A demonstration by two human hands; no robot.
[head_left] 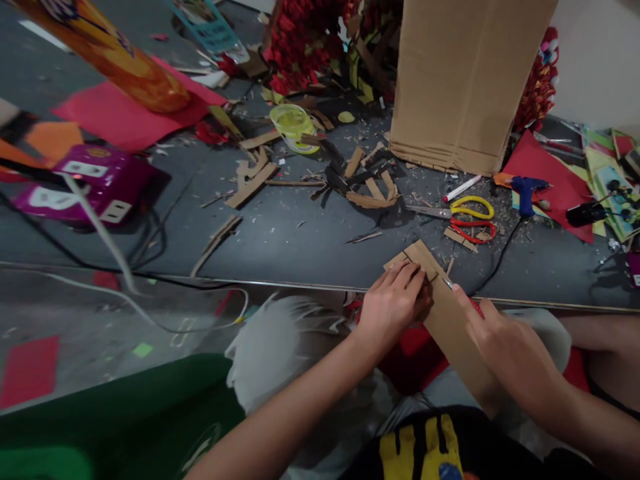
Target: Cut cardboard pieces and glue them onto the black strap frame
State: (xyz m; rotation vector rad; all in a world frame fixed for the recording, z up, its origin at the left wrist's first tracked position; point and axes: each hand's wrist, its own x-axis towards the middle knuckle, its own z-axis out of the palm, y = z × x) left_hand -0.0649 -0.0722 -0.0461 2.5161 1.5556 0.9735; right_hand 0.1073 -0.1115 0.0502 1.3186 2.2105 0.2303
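A long cardboard strip [453, 320] lies slanting over the table's front edge, its far end on the tabletop and its near end above my lap. My left hand [395, 297] is closed on the strip's left side near that edge, fingers bent over it. In my right hand [505, 340] is a red-handled cutter, with the index finger stretched along it. The cutter's blade [447, 281] touches the cardboard just right of my left hand. Scissors [453, 212] with yellow and red handles lie just beyond the strip.
A tall cardboard box [450, 87] stands at the back. Cardboard scraps [255, 183] litter the table [280, 247]. A blue glue gun [527, 193] lies at right, its cord running to the front edge. At left are a purple power strip [95, 183] and an orange tube [120, 60].
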